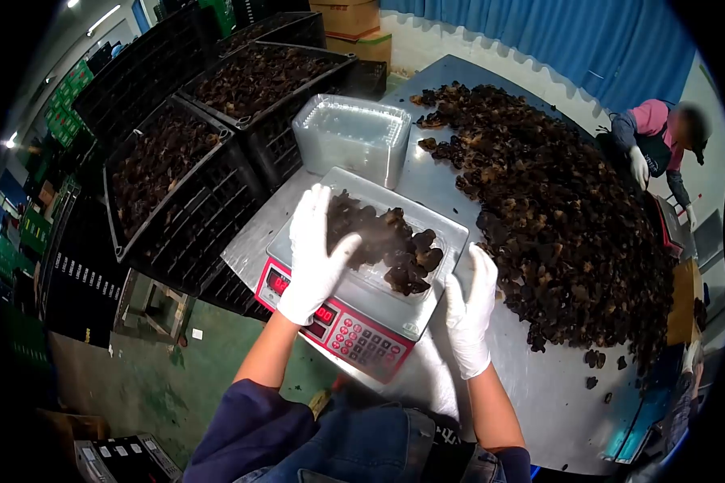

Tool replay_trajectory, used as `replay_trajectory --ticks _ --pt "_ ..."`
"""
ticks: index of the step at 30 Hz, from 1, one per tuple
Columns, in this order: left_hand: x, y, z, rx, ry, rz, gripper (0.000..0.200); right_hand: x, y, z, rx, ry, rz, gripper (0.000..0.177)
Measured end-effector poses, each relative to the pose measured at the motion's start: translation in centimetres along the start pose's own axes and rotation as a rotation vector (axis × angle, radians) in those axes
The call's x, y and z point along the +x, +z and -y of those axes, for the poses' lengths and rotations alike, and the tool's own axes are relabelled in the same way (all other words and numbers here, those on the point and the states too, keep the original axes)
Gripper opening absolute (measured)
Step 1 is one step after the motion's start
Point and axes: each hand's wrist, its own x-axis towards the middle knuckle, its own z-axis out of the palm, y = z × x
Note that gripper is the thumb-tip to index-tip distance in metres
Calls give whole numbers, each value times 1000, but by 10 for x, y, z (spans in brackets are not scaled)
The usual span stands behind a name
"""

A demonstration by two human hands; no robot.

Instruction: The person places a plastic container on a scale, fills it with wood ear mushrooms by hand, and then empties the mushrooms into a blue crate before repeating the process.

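Dark pieces of wood ear mushroom (411,253) lie in a clear plastic tray (362,310), which rests on a red digital scale (354,348). My left hand (310,262), in a white glove, is over the tray's left side, fingers stretched out and thumb apart, with nothing in it. It covers part of the scale's lit display. My right hand (470,318), gloved too, is at the tray's right edge. Its fingers are extended upward and the thumb stands apart, close to the tray wall. Some mushroom pieces beside my left hand look blurred.
A big mushroom heap (572,225) covers the right of the metal table (540,394). Nested clear trays (351,137) stand behind the scale. Black crates (193,233) full of mushrooms stand at left. Another person (656,141) in white gloves works at the far right by another scale.
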Motion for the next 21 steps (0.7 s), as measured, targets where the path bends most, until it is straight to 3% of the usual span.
replay_trajectory --ticks 4,6,9,10,12,14,16,18,20,21 --pt "22 -8 36 -299 -342 -315 56 -2 1 -9 115 220 7 53" --pt "38 -14 63 -353 -570 -272 59 -2 3 -17 194 263 16 52" --pt "43 10 111 -307 -622 -114 70 1 8 -19 173 308 58 57" --pt "45 10 110 -298 -575 -7 71 1 12 -21 162 357 91 60" --pt "46 21 107 -448 -625 46 55 4 19 -17 159 434 123 66" --pt "42 24 100 -459 -645 138 55 6 29 -19 21 419 168 71" --pt "39 23 81 -450 -668 162 56 6 39 -23 115 479 178 74" --pt "33 29 67 -243 -515 130 56 6 45 -26 165 600 204 74" --pt "32 29 47 -366 -491 148 56 3 33 -12 451 673 202 76" --pt "34 10 9 -389 -477 221 59 3 23 4 882 734 173 63"
